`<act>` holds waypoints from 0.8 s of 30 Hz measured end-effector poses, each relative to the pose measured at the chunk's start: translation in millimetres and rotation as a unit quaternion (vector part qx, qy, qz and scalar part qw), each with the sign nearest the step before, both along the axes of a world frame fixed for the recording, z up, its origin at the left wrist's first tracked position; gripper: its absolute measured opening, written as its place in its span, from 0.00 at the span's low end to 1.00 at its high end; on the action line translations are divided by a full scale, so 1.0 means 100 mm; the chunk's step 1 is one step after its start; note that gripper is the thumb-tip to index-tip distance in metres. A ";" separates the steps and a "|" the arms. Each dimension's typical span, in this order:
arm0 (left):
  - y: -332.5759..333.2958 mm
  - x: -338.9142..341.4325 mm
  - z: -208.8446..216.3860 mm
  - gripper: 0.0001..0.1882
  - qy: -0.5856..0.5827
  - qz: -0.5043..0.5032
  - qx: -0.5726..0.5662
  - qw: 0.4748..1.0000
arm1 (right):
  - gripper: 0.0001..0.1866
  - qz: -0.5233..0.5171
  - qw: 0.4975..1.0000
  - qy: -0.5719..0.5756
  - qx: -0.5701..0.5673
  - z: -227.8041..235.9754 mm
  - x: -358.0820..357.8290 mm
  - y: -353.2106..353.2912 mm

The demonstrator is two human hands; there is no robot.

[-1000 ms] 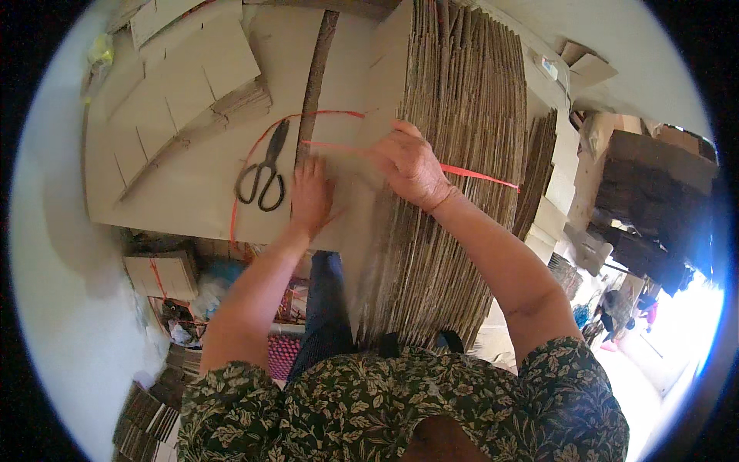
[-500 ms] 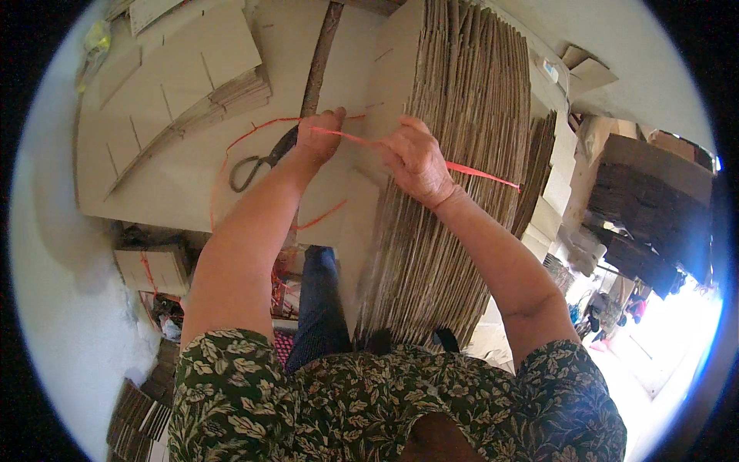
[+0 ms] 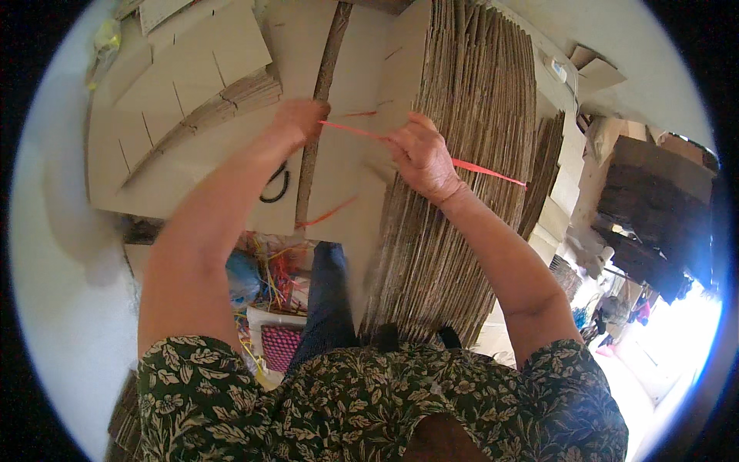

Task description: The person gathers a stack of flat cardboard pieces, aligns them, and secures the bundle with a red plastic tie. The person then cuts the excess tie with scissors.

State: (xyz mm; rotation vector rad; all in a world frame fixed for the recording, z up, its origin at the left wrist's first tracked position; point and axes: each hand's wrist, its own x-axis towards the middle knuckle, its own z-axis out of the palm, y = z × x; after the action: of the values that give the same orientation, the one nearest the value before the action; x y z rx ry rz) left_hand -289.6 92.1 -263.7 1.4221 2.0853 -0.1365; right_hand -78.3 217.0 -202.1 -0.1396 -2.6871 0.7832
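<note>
A pink-red plastic twine (image 3: 489,171) lies across a tall bundle of flat cardboard sheets (image 3: 462,223) standing on edge. The twine runs taut from the bundle's right side through my right hand (image 3: 419,158) to my left hand (image 3: 302,120). My right fingers are closed round it, right by the bundle's left edge. Farther left, my left hand is closed on the same twine, its fingertips partly hidden. Below it, scissors (image 3: 277,187) show only a dark handle loop; my left forearm covers the rest.
A brown strip (image 3: 326,69) divides the cardboard-covered surface. Fanned cardboard sheets (image 3: 231,81) lie at far left. More twine (image 3: 331,211) sticks out below my hands. Tangled coloured strings (image 3: 281,266) and a pink mesh basket (image 3: 281,346) are near my leg. Dark stacked cardboard (image 3: 654,192) stands at right.
My left hand has moved left and slightly up, and its forearm now covers more of the scissors. My right hand stays at the bundle, closed on the twine.
</note>
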 end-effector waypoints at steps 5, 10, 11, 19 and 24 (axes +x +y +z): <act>-0.68 0.41 -0.51 0.08 -0.071 0.154 0.110 0.979 | 0.03 0.001 1.000 0.016 0.007 -0.03 -0.01 -0.04; -1.03 0.77 -0.54 0.08 -0.108 0.215 0.082 0.967 | 0.03 -0.001 1.000 0.010 -0.014 -0.06 -0.02 -0.04; -1.10 0.79 -0.53 0.08 -0.108 0.225 0.062 0.966 | 0.03 0.003 1.000 0.013 -0.010 -0.05 -0.03 -0.02; -0.89 0.68 0.00 0.07 -0.112 0.242 0.157 0.951 | 0.04 -0.010 1.000 0.014 0.009 -0.06 -0.01 -0.04; -0.55 0.57 0.45 0.08 -0.168 0.159 0.145 0.962 | 0.06 0.001 0.999 0.022 0.037 -0.08 -0.04 -0.06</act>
State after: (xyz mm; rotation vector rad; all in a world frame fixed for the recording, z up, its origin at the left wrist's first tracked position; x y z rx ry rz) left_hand -233.1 37.4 -218.2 1.1470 2.0641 0.5244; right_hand -82.6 210.9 -209.9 -0.1004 -2.6709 0.6788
